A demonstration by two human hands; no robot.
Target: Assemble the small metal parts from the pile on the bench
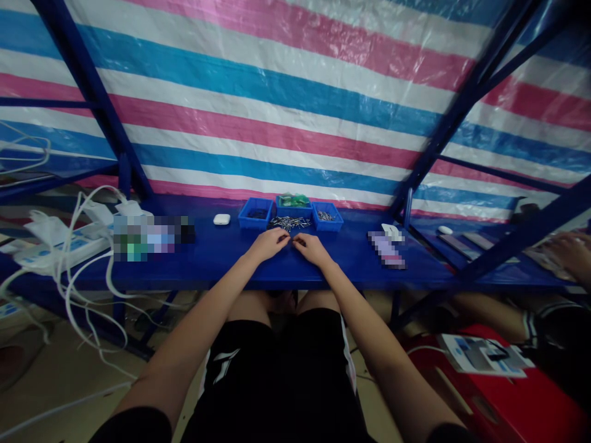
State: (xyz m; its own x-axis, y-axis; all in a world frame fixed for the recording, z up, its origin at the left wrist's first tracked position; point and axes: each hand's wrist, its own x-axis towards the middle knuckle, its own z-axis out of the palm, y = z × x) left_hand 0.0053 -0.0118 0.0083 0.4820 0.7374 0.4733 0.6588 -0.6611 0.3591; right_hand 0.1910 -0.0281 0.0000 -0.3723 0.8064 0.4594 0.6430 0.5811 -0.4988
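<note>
My left hand (pixel 268 242) and my right hand (pixel 310 246) rest close together on the blue table (pixel 221 261), fingertips pinched and almost touching. Whatever they pinch is too small to make out. Just beyond them lies a loose pile of small metal pins (pixel 290 223). Behind the pile stand three blue bins: a left bin (pixel 255 213) with dark parts, a middle bin (pixel 292 203) with green parts, and a right bin (pixel 327 216) with small metal parts.
A white earbud case (pixel 221 219) lies left of the bins. Power strips and white cables (pixel 69 246) crowd the table's left end. Blue frame posts (pixel 443 132) slant at both sides. Another person's hand (pixel 570 252) works at the far right; a red box (pixel 517 394) sits below.
</note>
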